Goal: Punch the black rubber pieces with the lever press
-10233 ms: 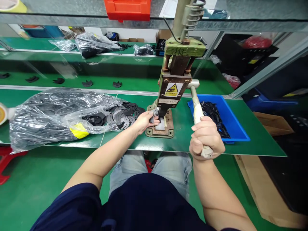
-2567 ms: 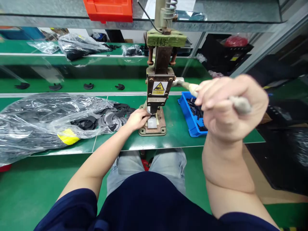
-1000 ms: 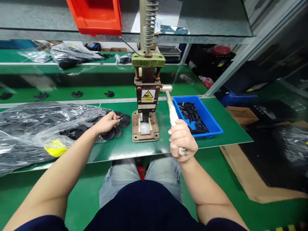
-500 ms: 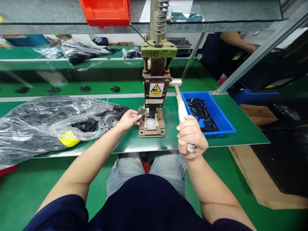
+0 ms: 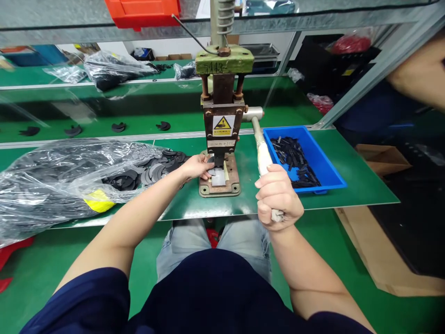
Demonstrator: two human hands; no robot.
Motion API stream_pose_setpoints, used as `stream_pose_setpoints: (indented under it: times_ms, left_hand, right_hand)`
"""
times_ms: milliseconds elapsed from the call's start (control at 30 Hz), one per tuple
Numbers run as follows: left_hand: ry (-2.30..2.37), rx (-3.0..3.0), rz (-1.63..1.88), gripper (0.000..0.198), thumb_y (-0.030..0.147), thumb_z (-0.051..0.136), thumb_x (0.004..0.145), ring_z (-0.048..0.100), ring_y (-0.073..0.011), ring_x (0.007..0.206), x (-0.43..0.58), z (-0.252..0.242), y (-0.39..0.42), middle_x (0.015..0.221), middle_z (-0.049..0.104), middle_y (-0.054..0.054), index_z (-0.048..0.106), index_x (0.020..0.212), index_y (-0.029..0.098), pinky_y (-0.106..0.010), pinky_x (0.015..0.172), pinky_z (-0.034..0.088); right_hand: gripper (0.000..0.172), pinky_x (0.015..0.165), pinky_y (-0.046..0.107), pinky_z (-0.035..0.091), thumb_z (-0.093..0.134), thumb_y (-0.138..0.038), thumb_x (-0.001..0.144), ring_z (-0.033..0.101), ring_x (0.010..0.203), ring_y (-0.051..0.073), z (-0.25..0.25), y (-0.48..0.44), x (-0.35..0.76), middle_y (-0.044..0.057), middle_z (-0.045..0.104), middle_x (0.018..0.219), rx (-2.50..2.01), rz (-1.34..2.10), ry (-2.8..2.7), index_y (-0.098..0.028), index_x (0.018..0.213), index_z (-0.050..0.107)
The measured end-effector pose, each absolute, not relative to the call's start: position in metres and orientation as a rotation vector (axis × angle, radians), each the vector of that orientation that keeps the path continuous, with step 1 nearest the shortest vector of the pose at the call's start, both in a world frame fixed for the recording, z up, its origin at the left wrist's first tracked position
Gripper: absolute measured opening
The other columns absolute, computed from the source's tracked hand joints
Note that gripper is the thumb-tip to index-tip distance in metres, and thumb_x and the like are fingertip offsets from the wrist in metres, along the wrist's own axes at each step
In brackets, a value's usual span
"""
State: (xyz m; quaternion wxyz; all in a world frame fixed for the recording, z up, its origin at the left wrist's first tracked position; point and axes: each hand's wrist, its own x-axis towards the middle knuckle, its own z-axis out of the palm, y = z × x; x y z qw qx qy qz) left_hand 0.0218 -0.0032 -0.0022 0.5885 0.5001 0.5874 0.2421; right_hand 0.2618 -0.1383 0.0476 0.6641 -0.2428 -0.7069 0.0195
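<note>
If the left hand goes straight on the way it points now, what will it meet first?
Most likely the dark punch of the lever press, very near the left hand's fingertips; exact depth is unclear.

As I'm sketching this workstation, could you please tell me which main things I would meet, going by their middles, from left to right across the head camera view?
Plastic bag, left hand, press, right hand, blue bin, brown box.

One press, one lever, four dark curved pieces in a row
</note>
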Motion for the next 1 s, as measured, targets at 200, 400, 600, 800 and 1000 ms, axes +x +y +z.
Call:
stream_pose_setpoints:
  times_ms: [200,400,600,800,1000]
  left_hand:
    - [1.422,1.197,0.366,0.018,0.025,0.078,0.097,0.067,-0.0124,0.046,0.026,0.01,0.004,0.056,0.067,0.0,0.061,0.098,0.018,-0.017,0.05,0.052]
    - [1.435,1.268,0.435,0.02,0.027,0.076,0.096,0.064,-0.0126,0.045,0.035,0.007,-0.005,0.059,0.066,0.002,0.064,0.109,0.018,-0.019,0.049,0.05]
    - [1.216,1.655,0.672,0.024,0.029,0.066,0.101,0.074,-0.0153,0.077,0.008,-0.007,-0.038,0.095,0.077,-0.005,0.067,0.122,0.017,-0.025,0.07,0.059]
    - [1.658,2.264,0.456,0.033,0.028,0.063,0.098,0.069,-0.0276,0.115,-0.082,-0.005,0.005,0.123,0.078,-0.012,0.078,0.125,0.017,-0.041,0.109,0.053]
    - [1.482,2.575,-0.192,0.063,0.029,0.07,0.091,0.057,-0.0339,0.137,-0.089,0.0,0.053,0.15,0.069,-0.01,0.064,0.154,0.023,-0.044,0.114,0.047]
  right_hand:
    - [0.025,0.106,0.052,0.058,0.063,-0.038,0.096,0.074,0.081,0.015,0.047,-0.136,0.261,-0.006,0.064,0.066,-0.527,-0.012,-1.588,-0.026,0.075,0.059]
    - [0.025,0.1,0.053,0.06,0.065,-0.038,0.094,0.073,0.076,0.017,0.049,-0.135,0.263,-0.006,0.065,0.065,-0.526,-0.023,-1.593,-0.026,0.073,0.06]
    - [0.024,0.096,0.055,0.06,0.067,-0.037,0.092,0.071,0.073,0.018,0.05,-0.131,0.263,-0.005,0.065,0.066,-0.514,-0.038,-1.582,-0.026,0.071,0.061]
    - [0.022,0.098,0.055,0.058,0.067,-0.032,0.091,0.07,0.074,0.018,0.051,-0.131,0.261,-0.004,0.064,0.065,-0.488,-0.016,-1.569,-0.025,0.071,0.06]
    - [0.019,0.099,0.054,0.058,0.067,-0.032,0.09,0.071,0.075,0.017,0.052,-0.132,0.261,-0.004,0.065,0.067,-0.496,-0.018,-1.58,-0.026,0.073,0.061]
